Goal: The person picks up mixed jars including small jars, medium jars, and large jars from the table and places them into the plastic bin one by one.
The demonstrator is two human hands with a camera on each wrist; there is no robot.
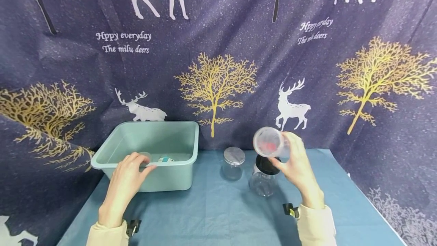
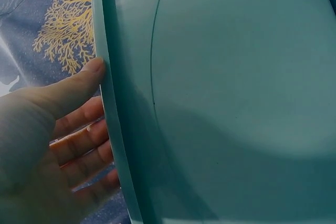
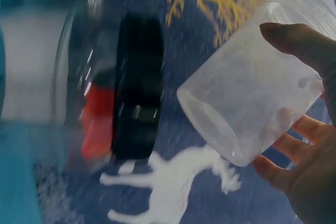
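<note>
My right hand curls wide round a tilted clear jar, apart from the black-lidded jar; my left hand meets the tub's rim; its hold I cannot tell.

Before you is a tabletop with blue surface. At its far left corner you have a green basin. Near the far edge, around its middle, stands a silver-lidded clear jar; toward the right edge, slightly nearer you, a black-lidded clear jar.
</note>
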